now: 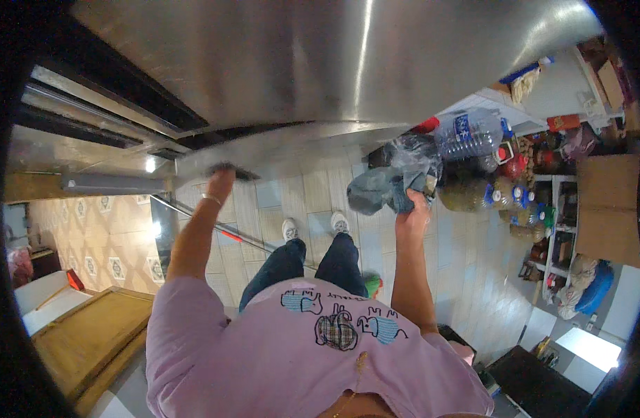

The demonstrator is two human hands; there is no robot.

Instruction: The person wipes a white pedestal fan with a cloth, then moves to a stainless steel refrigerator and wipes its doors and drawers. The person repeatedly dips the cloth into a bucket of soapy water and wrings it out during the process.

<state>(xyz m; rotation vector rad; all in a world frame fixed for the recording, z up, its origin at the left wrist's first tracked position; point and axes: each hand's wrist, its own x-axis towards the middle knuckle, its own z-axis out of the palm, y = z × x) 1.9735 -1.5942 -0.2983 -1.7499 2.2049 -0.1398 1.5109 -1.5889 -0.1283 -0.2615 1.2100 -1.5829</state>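
Note:
My right hand (416,209) grips a bunched grey cloth (375,190), which hangs out to the left of my fingers. Just behind the cloth is a clear and dark plastic bag (411,151). My left hand (221,183), a band at its wrist, reaches to the lower edge of a stainless-steel panel. There it meets a dark, blurred object (244,173), and its fingers are hidden. A large stainless-steel surface (299,57) fills the top of the view before me.
Large plastic bottles (469,133) stand at my right, near a shelf rack (560,224) and a cardboard sheet (610,209). A thin pole with a red grip (230,235) slants across the tiled floor (458,261) by my feet. A wooden board (95,326) lies at left.

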